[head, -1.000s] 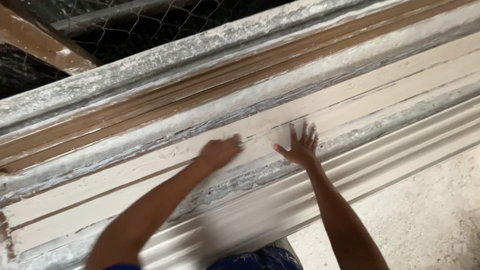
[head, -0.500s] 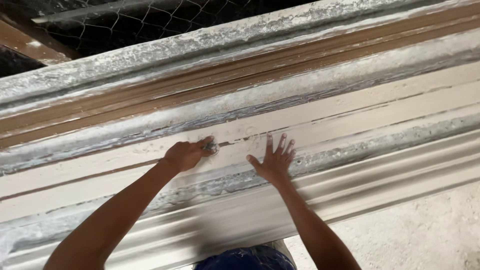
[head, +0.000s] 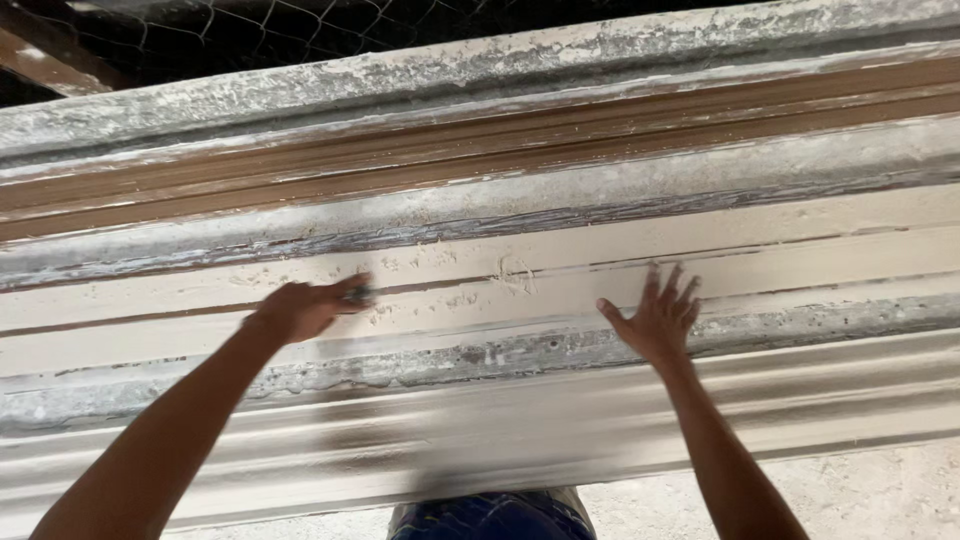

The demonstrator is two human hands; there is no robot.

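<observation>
1. A long moulded plaster cornice (head: 560, 270) stretches across the whole view, pale cream with brown bands near its top and grey crusted ridges between.
2. Wire mesh (head: 250, 25) shows dark above it; a gritty floor (head: 880, 490) lies at lower right, and blue cloth (head: 490, 515) sits at the bottom edge.
3. Nothing lies between the hands and the pale band.
4. The left hand (head: 300, 308) is blurred, arm stretched out, grip closed on a small dark tool (head: 360, 294) (its kind unclear) against the cream band.
5. The right hand (head: 655, 318) lies flat on the same band, well apart, fingers spread wide, holding nothing.
</observation>
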